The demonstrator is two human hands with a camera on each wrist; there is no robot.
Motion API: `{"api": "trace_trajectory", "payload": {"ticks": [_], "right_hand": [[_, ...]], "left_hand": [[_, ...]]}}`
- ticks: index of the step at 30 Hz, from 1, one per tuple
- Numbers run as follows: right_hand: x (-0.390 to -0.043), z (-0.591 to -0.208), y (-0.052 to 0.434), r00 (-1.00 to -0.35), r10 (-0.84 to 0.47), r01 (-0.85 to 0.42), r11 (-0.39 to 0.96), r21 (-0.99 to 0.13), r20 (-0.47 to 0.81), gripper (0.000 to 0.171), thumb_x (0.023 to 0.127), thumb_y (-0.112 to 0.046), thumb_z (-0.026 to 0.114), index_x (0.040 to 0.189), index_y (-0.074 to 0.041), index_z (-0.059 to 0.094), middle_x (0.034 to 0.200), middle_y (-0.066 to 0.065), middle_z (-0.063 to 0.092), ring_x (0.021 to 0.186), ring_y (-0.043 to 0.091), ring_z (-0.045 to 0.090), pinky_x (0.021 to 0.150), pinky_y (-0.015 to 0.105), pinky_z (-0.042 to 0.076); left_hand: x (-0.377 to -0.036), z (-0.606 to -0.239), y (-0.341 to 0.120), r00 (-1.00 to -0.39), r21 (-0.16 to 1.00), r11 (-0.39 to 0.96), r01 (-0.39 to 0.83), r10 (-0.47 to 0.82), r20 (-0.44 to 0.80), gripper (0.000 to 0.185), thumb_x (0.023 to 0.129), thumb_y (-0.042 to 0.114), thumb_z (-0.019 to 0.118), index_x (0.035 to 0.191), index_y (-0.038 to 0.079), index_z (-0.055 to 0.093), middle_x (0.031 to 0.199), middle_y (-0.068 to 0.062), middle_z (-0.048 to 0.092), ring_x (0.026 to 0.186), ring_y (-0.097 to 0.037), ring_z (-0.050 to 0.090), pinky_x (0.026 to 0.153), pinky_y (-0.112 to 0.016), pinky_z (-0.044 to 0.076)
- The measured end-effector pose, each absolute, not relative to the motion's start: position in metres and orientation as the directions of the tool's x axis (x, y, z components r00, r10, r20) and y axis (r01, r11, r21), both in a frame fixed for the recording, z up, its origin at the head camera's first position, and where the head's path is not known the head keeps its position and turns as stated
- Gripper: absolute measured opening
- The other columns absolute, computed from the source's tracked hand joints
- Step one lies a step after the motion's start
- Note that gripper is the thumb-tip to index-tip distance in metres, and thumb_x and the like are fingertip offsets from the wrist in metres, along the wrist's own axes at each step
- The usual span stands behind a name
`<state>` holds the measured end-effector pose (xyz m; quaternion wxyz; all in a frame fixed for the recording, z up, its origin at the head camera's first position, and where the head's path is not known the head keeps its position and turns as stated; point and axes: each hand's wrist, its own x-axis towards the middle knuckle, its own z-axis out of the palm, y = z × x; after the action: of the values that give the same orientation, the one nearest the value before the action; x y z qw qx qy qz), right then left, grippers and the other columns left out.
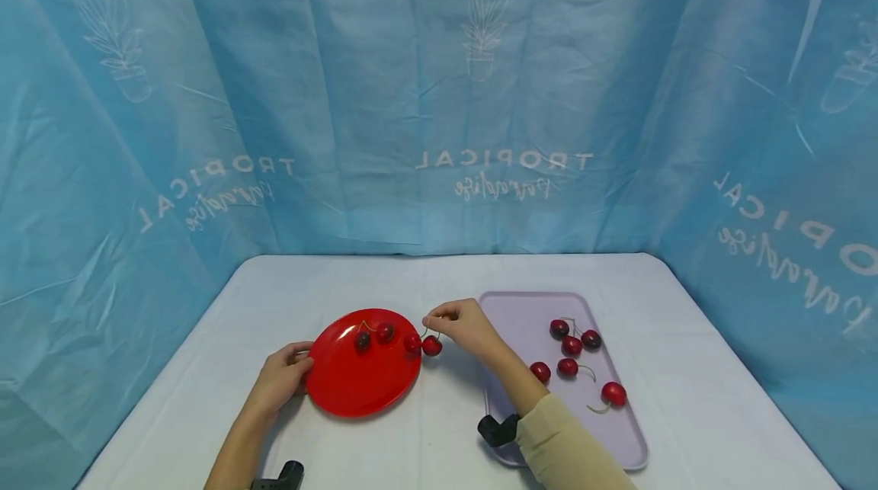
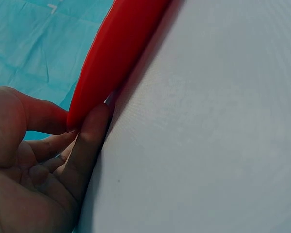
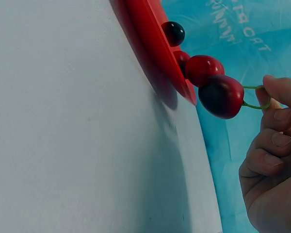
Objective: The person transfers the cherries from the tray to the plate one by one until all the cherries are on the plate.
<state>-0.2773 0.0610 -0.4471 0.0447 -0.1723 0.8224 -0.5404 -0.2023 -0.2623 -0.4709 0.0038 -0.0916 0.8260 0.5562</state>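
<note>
My left hand [image 1: 280, 377] pinches the left rim of a red plate [image 1: 360, 383]. In the left wrist view its thumb [image 2: 46, 116] lies at the rim and a finger [image 2: 87, 138] lies under it. At the plate's right edge, my right hand [image 1: 469, 326] pinches the green stem [image 3: 257, 106] of a joined pair of cherries. One cherry [image 1: 412, 343] of that pair overlaps the plate's rim in the head view; the other cherry [image 1: 432, 346] hangs just outside it. A second pair, a dark cherry [image 1: 362, 341] and a red cherry [image 1: 385, 333], lies on the plate.
To the right, a pale purple tray [image 1: 507, 315] holds several cherries [image 1: 571, 346], some with stems. My right forearm [image 1: 517, 383] crosses its left side. A white cloth [image 1: 288, 292] covers the table, and a blue printed curtain [image 1: 370, 132] encloses the back and sides.
</note>
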Motion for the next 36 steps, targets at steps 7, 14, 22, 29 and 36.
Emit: {"api": "trace_trajectory", "payload": {"ticks": [7, 14, 22, 29, 36], "right_hand": [[-0.273, -0.446, 0.056, -0.924, -0.358, -0.262, 0.344, -0.902, 0.132, 0.022, 0.087, -0.033, 0.07, 0.095, -0.013, 0.076, 0.084, 0.009, 0.069, 0.073, 0.018, 0.054, 0.062, 0.031, 0.045], [-0.271, -0.449, 0.05, -0.925, -0.358, -0.25, 0.327, -0.911, 0.125, 0.02, 0.088, -0.032, 0.07, 0.094, -0.013, 0.075, 0.085, 0.01, 0.068, 0.075, 0.019, 0.053, 0.062, 0.031, 0.045], [-0.272, -0.447, 0.047, -0.927, -0.352, -0.249, 0.326, -0.912, 0.128, 0.019, 0.087, -0.032, 0.07, 0.093, -0.015, 0.076, 0.083, 0.002, 0.067, 0.076, 0.018, 0.055, 0.061, 0.03, 0.046], [-0.271, -0.454, 0.044, -0.93, -0.351, -0.235, 0.327, -0.915, 0.114, 0.017, 0.087, -0.033, 0.07, 0.092, -0.018, 0.076, 0.08, 0.014, 0.067, 0.068, 0.016, 0.051, 0.057, 0.029, 0.043], [-0.268, -0.452, 0.037, -0.932, -0.345, -0.227, 0.323, -0.919, 0.109, 0.019, 0.087, -0.033, 0.07, 0.093, -0.016, 0.076, 0.076, 0.007, 0.066, 0.068, 0.014, 0.052, 0.059, 0.028, 0.046]], "left_hand": [[-0.202, -0.474, -0.263, -0.982, 0.919, 0.362, -0.159, -0.151, -0.111, 0.042, 0.096, 0.011, 0.053, 0.134, -0.004, 0.046, 0.117, -0.023, 0.058, 0.08, -0.022, 0.063, 0.068, -0.033, 0.057], [-0.202, -0.476, -0.266, -0.982, 0.919, 0.358, -0.163, -0.147, -0.117, 0.042, 0.095, 0.012, 0.053, 0.134, -0.004, 0.046, 0.117, -0.022, 0.058, 0.08, -0.022, 0.064, 0.069, -0.033, 0.057], [-0.204, -0.472, -0.262, -0.983, 0.921, 0.355, -0.158, -0.14, -0.115, 0.042, 0.095, 0.012, 0.053, 0.134, -0.004, 0.046, 0.117, -0.022, 0.058, 0.08, -0.022, 0.064, 0.07, -0.033, 0.057], [-0.204, -0.476, -0.261, -0.983, 0.922, 0.349, -0.165, -0.137, -0.124, 0.042, 0.096, 0.011, 0.053, 0.134, -0.004, 0.046, 0.115, -0.02, 0.059, 0.08, -0.022, 0.063, 0.069, -0.033, 0.057], [-0.205, -0.475, -0.263, -0.984, 0.918, 0.364, -0.156, -0.138, -0.113, 0.043, 0.096, 0.012, 0.054, 0.134, -0.004, 0.046, 0.117, -0.021, 0.058, 0.085, -0.022, 0.064, 0.072, -0.034, 0.056]]}}
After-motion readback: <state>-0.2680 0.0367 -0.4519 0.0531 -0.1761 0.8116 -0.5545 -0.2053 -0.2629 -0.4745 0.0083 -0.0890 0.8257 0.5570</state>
